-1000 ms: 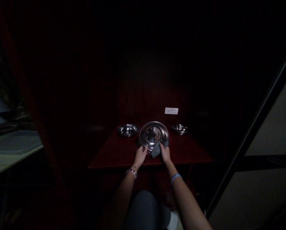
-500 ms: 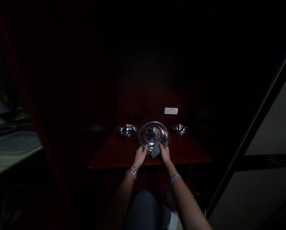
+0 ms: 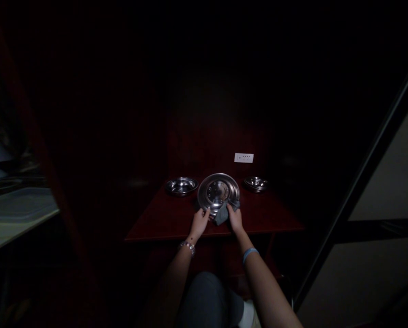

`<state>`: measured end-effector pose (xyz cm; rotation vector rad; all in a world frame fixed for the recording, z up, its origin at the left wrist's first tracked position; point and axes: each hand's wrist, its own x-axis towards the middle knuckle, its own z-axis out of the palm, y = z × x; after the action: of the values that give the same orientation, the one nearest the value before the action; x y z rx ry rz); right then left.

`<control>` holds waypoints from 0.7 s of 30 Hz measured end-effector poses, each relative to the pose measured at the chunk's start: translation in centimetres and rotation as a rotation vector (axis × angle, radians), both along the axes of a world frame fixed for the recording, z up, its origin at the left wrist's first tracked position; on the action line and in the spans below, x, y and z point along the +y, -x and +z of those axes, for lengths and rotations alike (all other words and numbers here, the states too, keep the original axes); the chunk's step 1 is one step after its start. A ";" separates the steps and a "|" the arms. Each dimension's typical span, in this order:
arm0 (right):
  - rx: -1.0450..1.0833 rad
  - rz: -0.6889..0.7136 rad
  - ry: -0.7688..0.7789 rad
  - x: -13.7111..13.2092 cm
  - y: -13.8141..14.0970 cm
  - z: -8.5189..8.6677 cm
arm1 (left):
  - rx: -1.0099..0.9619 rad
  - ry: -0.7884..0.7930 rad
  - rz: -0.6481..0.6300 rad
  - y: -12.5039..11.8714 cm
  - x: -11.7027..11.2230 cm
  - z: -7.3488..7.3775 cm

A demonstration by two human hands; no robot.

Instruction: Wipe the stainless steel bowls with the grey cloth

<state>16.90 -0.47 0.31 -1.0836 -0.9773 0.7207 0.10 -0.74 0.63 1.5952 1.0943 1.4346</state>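
Observation:
A round steel plate (image 3: 218, 191) is tilted up toward me over the dark red table (image 3: 176, 218). My left hand (image 3: 200, 223) grips its lower left rim, thumb on the face. My right hand (image 3: 236, 218) is closed on a grey cloth (image 3: 223, 213) pressed against the plate's lower right rim. Both hands sit at the near side of the table.
A steel bowl (image 3: 181, 185) rests at the back left of the table and a small stack of steel dishes (image 3: 256, 183) at the back right. A white wall socket (image 3: 243, 157) is behind them. A pale counter (image 3: 9, 214) lies far left. The surroundings are very dark.
The view has drifted slightly; the hands, plate and cloth have barely moved.

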 end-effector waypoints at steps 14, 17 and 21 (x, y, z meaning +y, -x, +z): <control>-0.061 0.007 0.016 -0.1 -0.1 0.1 | -0.072 0.003 -0.066 -0.3 -0.2 0.1; -0.048 0.020 0.007 -0.1 0.0 0.1 | -0.007 0.004 -0.026 -0.2 -0.1 -0.1; -0.032 0.034 -0.029 -0.1 0.0 0.2 | 0.045 0.003 0.034 0.1 0.1 -0.2</control>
<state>16.85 -0.56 0.51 -1.0584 -1.0330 0.7162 -0.03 -0.69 0.47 1.6210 1.1532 1.4247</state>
